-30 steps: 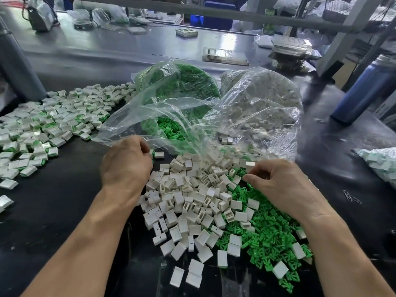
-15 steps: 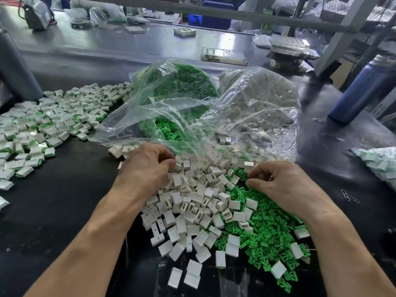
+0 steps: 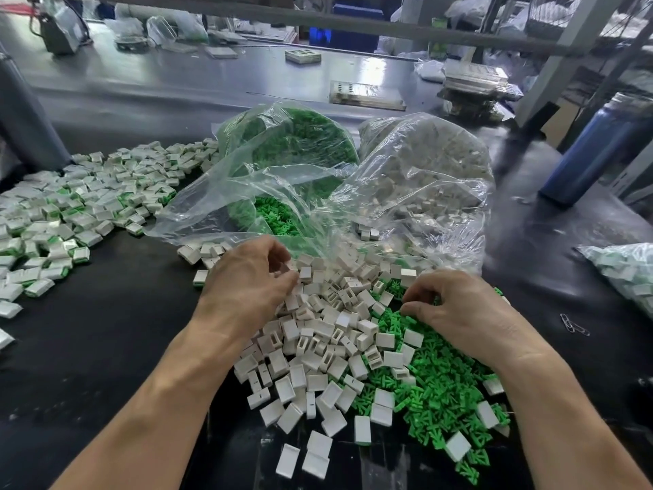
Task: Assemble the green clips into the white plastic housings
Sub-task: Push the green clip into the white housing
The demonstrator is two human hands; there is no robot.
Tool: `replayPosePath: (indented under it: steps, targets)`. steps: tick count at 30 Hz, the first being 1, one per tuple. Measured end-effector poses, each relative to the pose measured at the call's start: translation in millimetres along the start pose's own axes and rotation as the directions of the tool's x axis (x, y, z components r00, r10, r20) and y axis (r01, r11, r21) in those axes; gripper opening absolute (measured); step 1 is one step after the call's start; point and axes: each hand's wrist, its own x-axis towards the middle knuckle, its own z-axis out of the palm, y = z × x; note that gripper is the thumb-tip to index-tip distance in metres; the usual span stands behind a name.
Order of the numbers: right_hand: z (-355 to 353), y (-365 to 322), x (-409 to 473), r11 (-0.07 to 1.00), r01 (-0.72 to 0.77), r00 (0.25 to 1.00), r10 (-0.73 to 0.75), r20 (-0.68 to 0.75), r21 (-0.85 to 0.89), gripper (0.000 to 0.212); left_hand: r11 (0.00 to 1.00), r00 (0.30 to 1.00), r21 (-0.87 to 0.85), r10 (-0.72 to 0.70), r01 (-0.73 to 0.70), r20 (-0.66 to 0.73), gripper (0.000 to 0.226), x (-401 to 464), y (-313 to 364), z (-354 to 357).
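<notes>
Housings [image 3: 318, 348] lie left of clips [image 3: 434, 383].

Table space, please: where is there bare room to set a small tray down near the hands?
Bare black table lies left of the left hand, below the finished pieces. Another bare patch lies right of the right hand, around the paper clips. Crowded: loose housings, green clips, both bags behind.

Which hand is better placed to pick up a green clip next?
Right, probably. The right hand hangs with curled fingers directly over the loose green clips, while the left hand sits at the white housings, farther from the green pile.
</notes>
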Motion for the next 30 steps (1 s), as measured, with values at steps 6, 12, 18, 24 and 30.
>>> replayPosePath:
  steps: [6, 12, 18, 24, 30]
  targets:
    - [2, 1, 1, 0.999, 0.007, 0.999, -0.006, -0.031, 0.034, 0.011, 0.948, 1.0, -0.317, 0.031, -0.029, 0.003, 0.019, 0, 6, -2]
    - [10, -3, 2, 1.0, 0.022, 0.997, -0.021, -0.072, 0.009, 0.017, 0.445, 0.967, -0.861, -0.058, 0.247, 0.247, 0.031, 1, 11, -5]
    - [17, -9, 3, 0.999, 0.046, 0.986, -0.044, -0.164, 0.01, 0.023, 0.147, 0.938, -0.927, -0.026, 0.345, 0.345, 0.033, 2, 11, -1]
    - [23, -14, 6, 0.997, 0.052, 0.984, -0.06, -0.167, -0.051, 0.028, 0.173, 0.94, -0.925, -0.022, 0.339, 0.34, 0.041, -1, 18, 5]
    - [30, -17, 12, 0.998, 0.024, 0.955, -0.041, -0.293, -0.061, 0.008, 0.208, 0.928, -0.908, 0.004, 0.365, 0.374, 0.039, -6, 23, 9]
